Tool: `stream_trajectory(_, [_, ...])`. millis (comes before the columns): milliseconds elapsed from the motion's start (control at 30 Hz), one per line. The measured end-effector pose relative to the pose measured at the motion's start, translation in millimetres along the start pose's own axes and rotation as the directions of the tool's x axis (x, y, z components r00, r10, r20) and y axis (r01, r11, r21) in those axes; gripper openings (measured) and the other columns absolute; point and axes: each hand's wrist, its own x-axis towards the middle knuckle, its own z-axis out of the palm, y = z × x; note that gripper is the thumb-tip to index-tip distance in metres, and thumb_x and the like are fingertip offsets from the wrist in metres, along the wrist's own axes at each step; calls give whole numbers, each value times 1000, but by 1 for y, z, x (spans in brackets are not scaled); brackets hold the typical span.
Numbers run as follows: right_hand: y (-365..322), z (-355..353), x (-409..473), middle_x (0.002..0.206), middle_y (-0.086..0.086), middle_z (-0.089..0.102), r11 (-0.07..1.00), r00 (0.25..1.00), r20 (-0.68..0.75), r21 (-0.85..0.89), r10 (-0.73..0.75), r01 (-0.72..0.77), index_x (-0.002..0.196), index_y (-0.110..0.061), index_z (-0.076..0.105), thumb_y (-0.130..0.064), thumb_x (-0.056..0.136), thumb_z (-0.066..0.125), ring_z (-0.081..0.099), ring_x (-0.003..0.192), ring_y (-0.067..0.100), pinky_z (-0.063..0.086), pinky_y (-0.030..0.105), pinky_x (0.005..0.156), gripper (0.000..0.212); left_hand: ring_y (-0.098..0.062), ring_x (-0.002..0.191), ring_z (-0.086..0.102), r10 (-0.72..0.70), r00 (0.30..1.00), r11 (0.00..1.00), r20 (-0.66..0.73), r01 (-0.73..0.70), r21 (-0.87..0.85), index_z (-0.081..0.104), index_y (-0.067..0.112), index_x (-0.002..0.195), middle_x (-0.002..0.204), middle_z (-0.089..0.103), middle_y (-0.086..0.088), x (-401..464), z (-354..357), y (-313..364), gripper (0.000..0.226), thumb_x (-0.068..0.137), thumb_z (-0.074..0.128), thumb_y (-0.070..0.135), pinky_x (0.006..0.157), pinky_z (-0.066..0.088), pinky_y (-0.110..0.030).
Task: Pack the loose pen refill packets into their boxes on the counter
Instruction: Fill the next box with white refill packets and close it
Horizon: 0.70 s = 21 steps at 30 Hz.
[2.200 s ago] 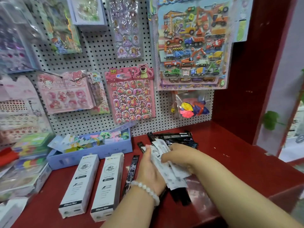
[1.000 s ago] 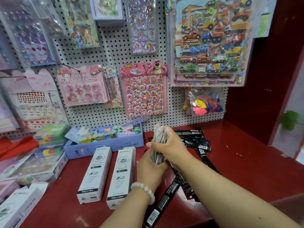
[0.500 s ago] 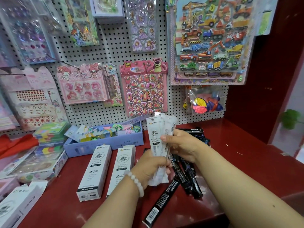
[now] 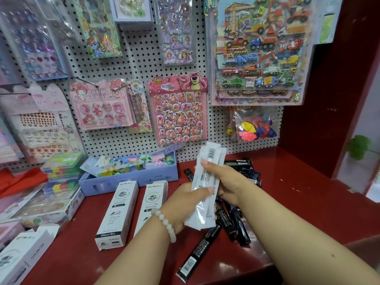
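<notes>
**Words and Numbers on the Packs**

The pink bear sticker sheet [image 4: 178, 109] on the pegboard says "TOY STORY" in its top left corner. The left white box [image 4: 117, 214] on the counter says "20pcs/Box" near its bottom end and "DM-009" inside a round mark higher up. The right white box [image 4: 152, 204] beside it also shows "DM-009". The white refill packets [image 4: 205, 182] and a black refill packet [image 4: 197, 256] carry barcodes, but their small print is too blurry to read.
</notes>
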Motion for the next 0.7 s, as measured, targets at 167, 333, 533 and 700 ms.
stream_trajectory(167, [2,4,0,66,7,66,1000,1000,22,-8,21,-21,76,-10,71,-22,61,78,54,64,22,39,27,52,20,-22,42,57,-130,979,966,159,161,-200,62,2,74,53,57,-15,-9,-3,5,14,86,56,4,43,49,-25])
stream_trajectory(333, [0,6,0,68,7,63,988,961,-231,-34,-152,148,78,-9,61,-4,78,71,63,61,19,52,29,56,11,-10,48,57,-8,999,978,41,0,207,59,12,93,64,61,0,1,4,1,25,76,75,8,45,45,-19])
stream_trajectory(533, [-3,5,-4,43,1,49,1000,993,-120,-17,-6,4,81,-5,58,-15,82,67,27,28,6,18,13,30,14,-5,51,57,52,999,956,7,-52,288,65,27,73,54,63,14,1,4,3,31,77,62,-3,57,47,-23])
stream_trajectory(700, [1,5,-2,35,-1,48,1000,975,-221,-25,-11,5,69,-9,51,-14,82,68,30,25,6,17,13,29,22,0,64,61,173,982,884,-72,-122,452,62,28,82,69,67,13,2,1,3,18,75,74,17,57,43,-15])
